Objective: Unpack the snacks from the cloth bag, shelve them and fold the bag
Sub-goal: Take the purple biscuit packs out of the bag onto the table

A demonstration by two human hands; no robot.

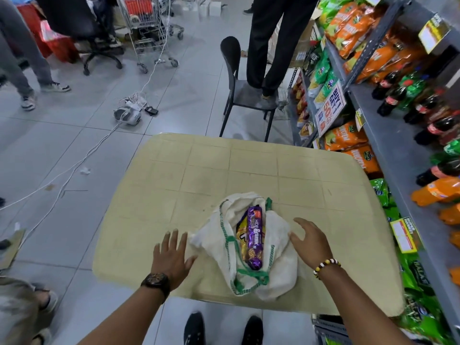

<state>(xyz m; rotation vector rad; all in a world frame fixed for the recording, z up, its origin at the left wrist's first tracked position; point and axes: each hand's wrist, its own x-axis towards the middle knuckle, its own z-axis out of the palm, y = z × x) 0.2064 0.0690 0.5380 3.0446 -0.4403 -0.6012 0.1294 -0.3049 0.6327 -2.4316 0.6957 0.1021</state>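
Cloth bag (280,257) sits on the near part of the desk (199,175), close to its near edge, with the mouth open upward and the rim slumped. No snack lies outside it, so the step in hand reads as getting the first snack out.

Left grip (171,255): flat, fingers spread wide, holding nothing, on or just above the desk beside the bag's left corner. I cannot tell if it touches the cloth. Use it to pin that corner so the bag doesn't drag when you pull.

Purple biscuit pack (255,239) lies lengthwise in the mouth, on top and exposed. A yellow pack (240,232) shows under its left side. Take the purple one first, around its middle, and lift it straight up. The green handle (249,272) loops across its near end, so don't snag it.

Right grip (311,242): fingers loosely spread, holding nothing, at the bag's right flank with the thumb at the cloth. It is on the shelf side, so it is likely your picking grip.

Edges and room:
- **Near edge:** pull up, not toward you, or the bag may slide off.
- **Far half of the desk:** open room for folding.
- **Left:** floor with cables (74,170); no need to go there.
- **Far:** a chair (239,90) with a person standing on it, well apart from you.
- **Right:** the shelf (398,165) runs just beside the desk's right edge, packed with bottles and chip bags. Gaps look few, so choose one before you carry.
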